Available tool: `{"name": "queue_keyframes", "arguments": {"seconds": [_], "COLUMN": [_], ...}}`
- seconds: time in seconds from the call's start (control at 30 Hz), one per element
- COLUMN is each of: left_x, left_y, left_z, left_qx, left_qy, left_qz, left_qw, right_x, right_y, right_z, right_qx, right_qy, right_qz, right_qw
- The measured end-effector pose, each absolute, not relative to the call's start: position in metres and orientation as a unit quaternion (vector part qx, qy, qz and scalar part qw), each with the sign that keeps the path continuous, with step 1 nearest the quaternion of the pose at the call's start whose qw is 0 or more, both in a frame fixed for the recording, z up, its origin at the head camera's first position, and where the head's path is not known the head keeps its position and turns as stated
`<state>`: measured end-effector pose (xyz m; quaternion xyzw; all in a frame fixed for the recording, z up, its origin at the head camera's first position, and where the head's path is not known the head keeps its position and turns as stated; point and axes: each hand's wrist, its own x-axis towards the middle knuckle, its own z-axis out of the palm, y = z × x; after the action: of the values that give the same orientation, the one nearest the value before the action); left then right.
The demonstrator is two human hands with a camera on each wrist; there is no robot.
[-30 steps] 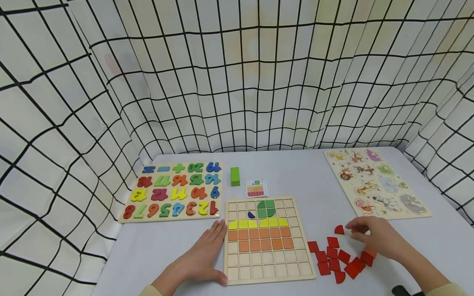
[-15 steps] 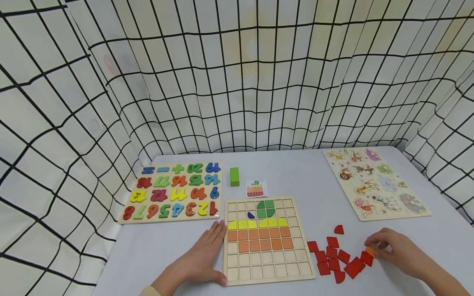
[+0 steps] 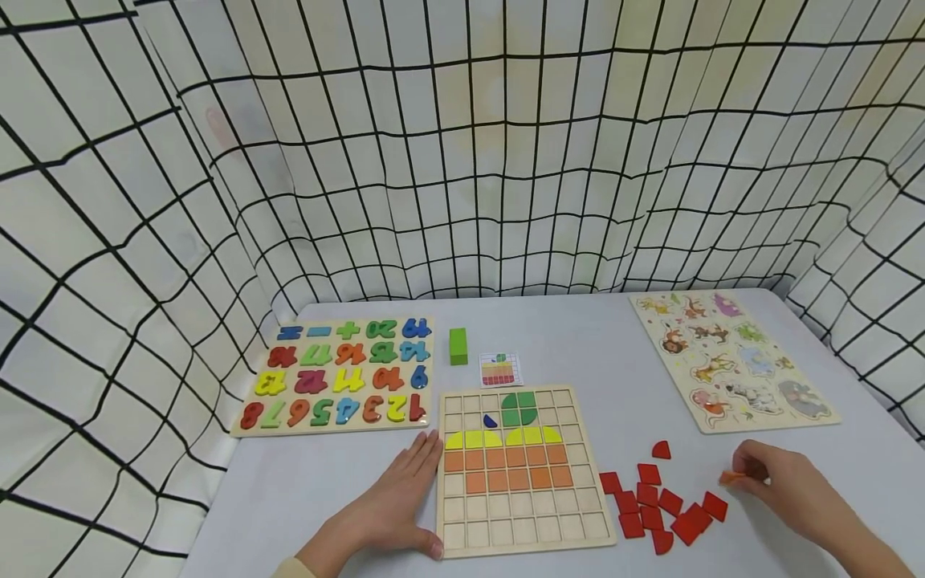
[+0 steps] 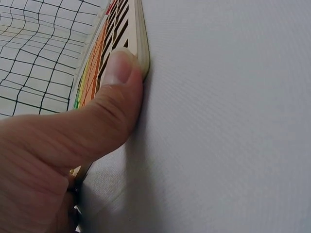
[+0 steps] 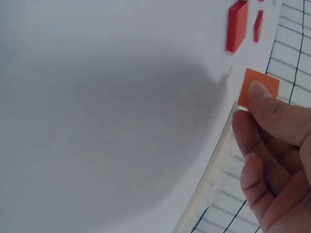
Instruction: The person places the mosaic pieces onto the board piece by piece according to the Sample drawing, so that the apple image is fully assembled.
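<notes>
A wooden grid board lies near the table's front edge, with green, yellow and orange tiles filling its upper rows. My left hand lies flat against the board's left edge, and its thumb presses the board's rim. To the right of the board lie several loose red tiles. My right hand is lifted just right of them and pinches a small orange square tile between thumb and fingers.
A number puzzle board lies at the left, an animal puzzle board at the right. A green block and a small pattern card sit behind the grid board. Checked cloth walls surround the table.
My right hand drew back from the red tiles toward the right, took the orange tile from beside them and lifted it. The left hand stayed in place.
</notes>
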<state>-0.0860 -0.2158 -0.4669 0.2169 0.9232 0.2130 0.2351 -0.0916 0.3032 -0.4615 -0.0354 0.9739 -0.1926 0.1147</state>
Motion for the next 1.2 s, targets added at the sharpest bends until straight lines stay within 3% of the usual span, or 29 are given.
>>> {"name": "queue_keyframes", "arguments": {"seconds": [0.27, 0.73, 0.93, 1.2], "left_x": [-0.085, -0.087, -0.086, -0.086], "left_y": [-0.217, -0.217, -0.217, -0.218], "left_z": [-0.466, -0.471, -0.469, -0.468], "left_qx": [0.211, 0.215, 0.217, 0.219], "left_qy": [0.925, 0.926, 0.924, 0.922], "left_qz": [0.212, 0.208, 0.214, 0.219], "left_qw": [0.235, 0.229, 0.23, 0.23], "right_x": [-0.102, -0.121, -0.121, -0.118], "right_y": [0.218, 0.046, 0.006, -0.02], "right_z": [-0.448, -0.444, -0.448, -0.448], "right_qx": [-0.085, -0.267, -0.296, -0.296], "right_qy": [0.958, 0.909, 0.904, 0.913], "right_qz": [-0.271, -0.305, -0.279, -0.245], "right_qw": [0.047, 0.097, 0.132, 0.139]}}
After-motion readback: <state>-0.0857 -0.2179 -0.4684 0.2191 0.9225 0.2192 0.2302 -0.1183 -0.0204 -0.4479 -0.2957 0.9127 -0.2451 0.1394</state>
